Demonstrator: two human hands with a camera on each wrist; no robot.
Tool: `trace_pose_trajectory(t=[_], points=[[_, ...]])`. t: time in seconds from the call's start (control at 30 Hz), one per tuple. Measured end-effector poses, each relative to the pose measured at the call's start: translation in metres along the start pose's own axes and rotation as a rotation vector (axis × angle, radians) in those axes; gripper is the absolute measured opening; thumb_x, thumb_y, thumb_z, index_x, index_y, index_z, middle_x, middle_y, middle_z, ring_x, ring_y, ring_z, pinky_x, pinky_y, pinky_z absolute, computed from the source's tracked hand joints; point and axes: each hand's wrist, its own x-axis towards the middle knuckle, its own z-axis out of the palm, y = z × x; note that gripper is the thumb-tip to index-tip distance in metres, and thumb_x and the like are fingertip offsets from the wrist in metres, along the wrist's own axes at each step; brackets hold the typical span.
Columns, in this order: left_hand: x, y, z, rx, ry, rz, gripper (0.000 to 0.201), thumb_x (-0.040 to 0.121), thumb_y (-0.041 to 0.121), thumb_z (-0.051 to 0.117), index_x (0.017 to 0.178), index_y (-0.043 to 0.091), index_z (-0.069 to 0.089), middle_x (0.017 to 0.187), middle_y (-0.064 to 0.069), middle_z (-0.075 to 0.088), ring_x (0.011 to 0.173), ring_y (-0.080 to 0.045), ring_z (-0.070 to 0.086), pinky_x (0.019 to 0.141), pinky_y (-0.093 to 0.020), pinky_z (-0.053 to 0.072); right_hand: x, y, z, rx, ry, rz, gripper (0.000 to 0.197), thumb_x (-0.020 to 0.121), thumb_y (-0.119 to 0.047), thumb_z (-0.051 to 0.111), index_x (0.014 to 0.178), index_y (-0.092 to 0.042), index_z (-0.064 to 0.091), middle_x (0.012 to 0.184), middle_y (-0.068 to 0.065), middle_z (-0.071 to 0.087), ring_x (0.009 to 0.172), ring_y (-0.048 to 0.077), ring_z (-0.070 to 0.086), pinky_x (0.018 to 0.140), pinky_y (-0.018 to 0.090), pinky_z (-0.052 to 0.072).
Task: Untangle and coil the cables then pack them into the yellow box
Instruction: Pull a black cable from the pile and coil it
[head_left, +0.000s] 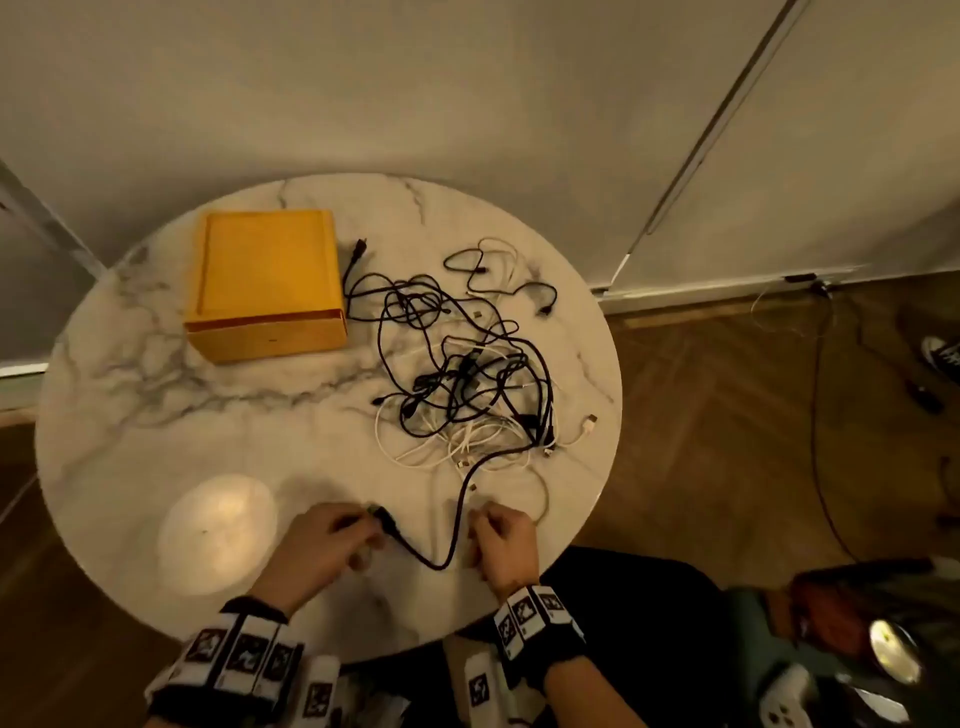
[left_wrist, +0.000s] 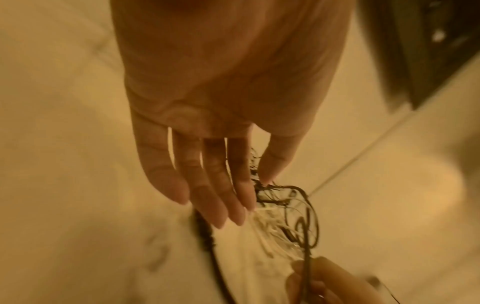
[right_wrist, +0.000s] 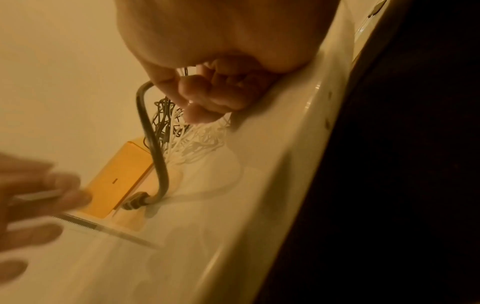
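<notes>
- The round white marble-patterned table (head_left: 130, 405) carries everything, with both hands at its near edge.
- The square yellow cardboard box (head_left: 267, 283) sits closed toward the far left of the table, its lid on; in the right wrist view the same box (right_wrist: 118, 181) shows behind the cable.
- The tangled heap of thin black and white cables (head_left: 467, 364) lies spread over the right half of the table, from just beside the box's right side out toward the right edge.
- A thick black cable (head_left: 457, 519) runs out of the heap toward the near edge, dips in a loop between the hands and ends in a black plug (head_left: 382, 517) by the left hand.
- The left hand (head_left: 322, 545) is near the plug at the near edge; the head view suggests its fingertips are at the plug, but the blur hides any contact.
- In the left wrist view the left hand (left_wrist: 221, 102) has its fingers (left_wrist: 215, 185) straight and slightly spread, above the table, with the black cable (left_wrist: 205, 240) passing below the fingertips.
- The right hand (head_left: 501, 545) is curled, its fingers (right_wrist: 207, 92) and thumb pinching the thick black cable (right_wrist: 153, 144) near the near edge, right of the loop.
- The plug (right_wrist: 133, 202) lies on the table in the right wrist view, apart from the blurred left hand (right_wrist: 31, 197).
</notes>
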Motion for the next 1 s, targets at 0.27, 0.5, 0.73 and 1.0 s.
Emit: trace_pose_trajectory(t=[0.27, 0.5, 0.73, 1.0], points=[[0.033, 0.022, 0.053, 0.057, -0.157, 0.242, 0.027, 0.077, 0.037, 0.074, 0.101, 0.026, 0.066, 0.093, 0.008, 0.071, 0.087, -0.003, 0.067, 0.081, -0.023, 0.053, 0.005, -0.012, 0.001, -0.046, 0.02, -0.015, 0.028, 0.075, -0.028, 0.052, 0.047, -0.024, 0.052, 0.04, -0.003, 0.049, 0.04, 0.01, 0.045, 0.044, 0.028, 0.037], [0.024, 0.029, 0.06, -0.141, -0.211, 0.196, 0.016, 0.085, 0.011, 0.07, 0.1, 0.015, 0.067, 0.08, -0.002, 0.071, 0.073, -0.013, 0.064, 0.063, -0.024, 0.049, -0.002, -0.008, -0.007, 0.065, -0.062, 0.053, 0.029, 0.093, -0.002, 0.049, 0.069, -0.011, 0.061, 0.048, 0.002, 0.058, 0.037, 0.014, 0.052, 0.037, 0.022, 0.041], [-0.025, 0.097, 0.012, -0.497, -0.126, 0.311, 0.006, 0.094, 0.01, 0.055, 0.093, 0.007, 0.06, 0.055, 0.007, 0.036, 0.051, -0.01, 0.033, 0.05, -0.023, 0.038, 0.001, -0.018, -0.032, 0.222, -0.031, 0.076, 0.022, 0.088, 0.009, 0.045, 0.092, -0.007, 0.06, 0.065, 0.011, 0.062, 0.044, 0.017, 0.056, 0.042, 0.023, 0.045], [-0.068, 0.218, -0.069, -0.556, -0.122, 0.676, 0.014, 0.091, 0.023, 0.044, 0.086, 0.014, 0.054, 0.049, 0.011, 0.028, 0.043, -0.005, 0.021, 0.042, -0.013, 0.017, 0.004, -0.012, -0.034, -0.024, -0.212, -0.031, 0.031, 0.066, -0.021, 0.057, 0.096, -0.015, 0.061, 0.096, 0.007, 0.059, 0.083, 0.019, 0.056, 0.077, 0.031, 0.047]])
